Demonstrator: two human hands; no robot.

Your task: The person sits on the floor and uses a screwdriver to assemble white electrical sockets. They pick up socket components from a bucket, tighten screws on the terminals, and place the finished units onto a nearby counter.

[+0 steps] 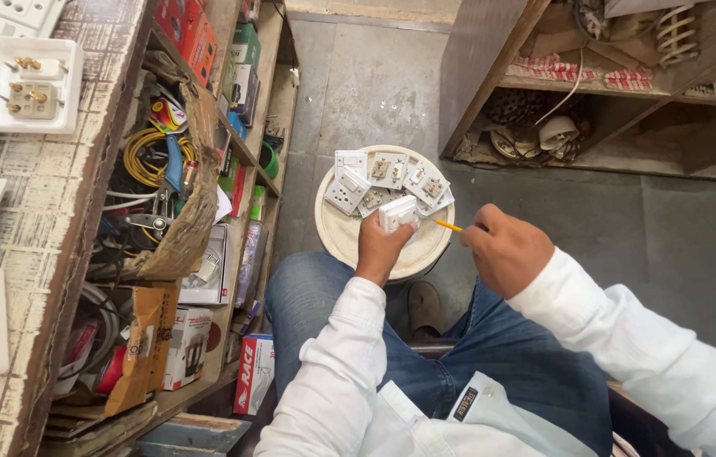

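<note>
My left hand [379, 247] grips a white electrical socket [397, 212], held just above a round cream stool top [337, 239]. My right hand [503, 250] is closed around a yellow-handled screwdriver [448, 225] whose tip points at the socket. Several other white sockets and switches [379, 179] lie in a heap on the far half of the stool top, some face down with brass terminals showing. My knees in blue jeans [493, 347] sit below both hands.
A worn wooden counter [53, 220] at the left carries several white switch plates [30, 85]. Shelves beneath it hold a torn cardboard box [180, 228] of wires and tools plus small cartons. A second wooden shelf unit [595, 93] stands at the far right on the grey floor.
</note>
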